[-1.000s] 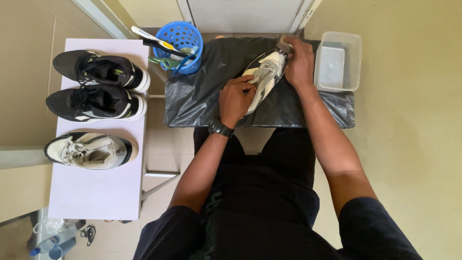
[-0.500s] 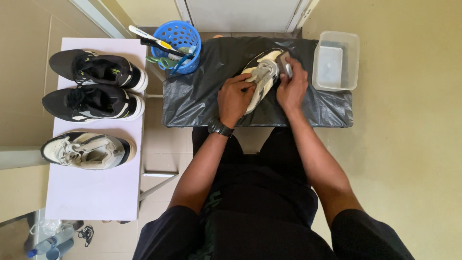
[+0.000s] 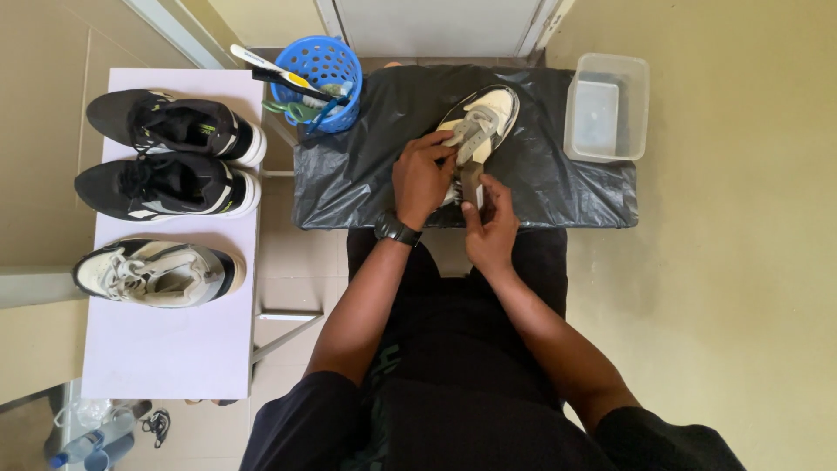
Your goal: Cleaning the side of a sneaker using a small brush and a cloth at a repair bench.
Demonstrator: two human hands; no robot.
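Left hand (image 3: 425, 177) clamps the cream shoe (image 3: 478, 131) on the black sheet (image 3: 366, 157); right hand (image 3: 491, 228), just beside it, grips the heel end.

I see a beige tiled floor (image 3: 732, 288), a white side table (image 3: 166, 349) at my left, a pale door (image 3: 436, 22) ahead, soft even light.

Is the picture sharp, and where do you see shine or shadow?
Head view: soft, even light and mostly sharp; the black plastic sheet shows pale shine on its wrinkles; the white shoe is clear, held by the left hand and right hand; the bottles in the lower left corner look dim and soft.
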